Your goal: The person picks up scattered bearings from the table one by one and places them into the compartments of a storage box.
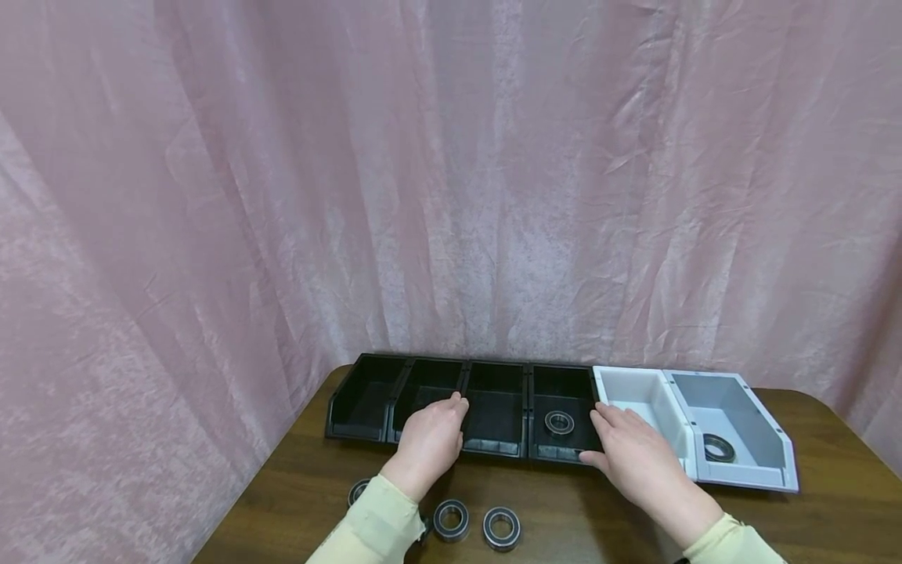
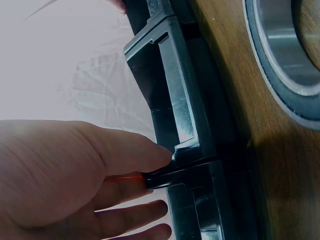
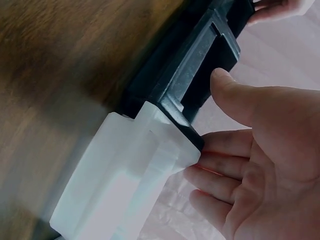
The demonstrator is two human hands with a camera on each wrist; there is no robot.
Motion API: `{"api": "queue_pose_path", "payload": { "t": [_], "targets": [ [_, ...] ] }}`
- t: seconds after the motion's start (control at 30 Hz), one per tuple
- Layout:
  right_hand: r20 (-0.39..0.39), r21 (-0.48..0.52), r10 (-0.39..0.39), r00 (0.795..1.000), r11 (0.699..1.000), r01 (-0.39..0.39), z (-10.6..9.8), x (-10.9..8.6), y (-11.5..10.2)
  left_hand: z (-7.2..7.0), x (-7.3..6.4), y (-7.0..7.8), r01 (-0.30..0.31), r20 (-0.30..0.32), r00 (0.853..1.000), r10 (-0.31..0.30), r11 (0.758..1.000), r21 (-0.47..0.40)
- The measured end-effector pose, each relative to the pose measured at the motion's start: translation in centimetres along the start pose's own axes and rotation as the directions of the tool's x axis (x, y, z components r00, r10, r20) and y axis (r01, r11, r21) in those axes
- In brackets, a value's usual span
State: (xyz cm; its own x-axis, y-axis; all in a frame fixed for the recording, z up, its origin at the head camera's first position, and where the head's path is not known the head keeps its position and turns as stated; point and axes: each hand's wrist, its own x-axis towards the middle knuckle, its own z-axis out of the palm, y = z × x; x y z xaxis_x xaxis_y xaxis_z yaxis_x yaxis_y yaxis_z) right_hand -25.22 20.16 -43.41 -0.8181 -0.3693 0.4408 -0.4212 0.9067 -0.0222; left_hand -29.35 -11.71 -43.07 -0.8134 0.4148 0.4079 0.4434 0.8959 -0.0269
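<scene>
My left hand [image 1: 431, 435] pinches the dividing wall between two black storage bins [image 1: 496, 403], thumb on one side and forefinger on the other in the left wrist view. My right hand [image 1: 634, 454] is at the join between the last black bin [image 1: 561, 384] and a white bin [image 1: 629, 382]. Its fairly straight fingers touch the wall there, and the thumb [image 3: 227, 87] stands apart over the black bin. A ball bearing [image 1: 559, 423] lies in that black bin. Another bearing [image 1: 719, 448] is inside the grey-white bin [image 1: 768, 423] at the right end.
On the wooden table [image 1: 557, 521], in front of the bins, lie two bearings, a left one [image 1: 451, 520] and a right one [image 1: 502, 529]. A further bearing [image 1: 358, 491] is partly hidden by my left sleeve [image 1: 373, 521]. A pink curtain [image 1: 451, 196] hangs behind the row.
</scene>
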Motion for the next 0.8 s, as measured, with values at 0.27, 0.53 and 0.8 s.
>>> {"api": "queue_pose_path", "payload": {
  "t": [0.27,0.53,0.8],
  "targets": [
    [-0.009,0.016,0.007,1.000,1.000,-0.007,0.03,-0.12,0.03,0.08,-0.15,0.01,0.002,-0.009,1.000,-0.002,1.000,0.006],
    [-0.028,0.036,0.000,1.000,0.999,0.001,-0.06,-0.44,0.25,-0.07,-0.12,0.20,0.005,-0.005,1.000,-0.005,1.000,0.015],
    [-0.032,0.050,0.028,0.999,0.998,-0.027,-0.04,-0.48,0.08,-0.52,-0.03,-0.11,-0.015,0.047,0.999,0.013,0.999,0.043]
  ]
}}
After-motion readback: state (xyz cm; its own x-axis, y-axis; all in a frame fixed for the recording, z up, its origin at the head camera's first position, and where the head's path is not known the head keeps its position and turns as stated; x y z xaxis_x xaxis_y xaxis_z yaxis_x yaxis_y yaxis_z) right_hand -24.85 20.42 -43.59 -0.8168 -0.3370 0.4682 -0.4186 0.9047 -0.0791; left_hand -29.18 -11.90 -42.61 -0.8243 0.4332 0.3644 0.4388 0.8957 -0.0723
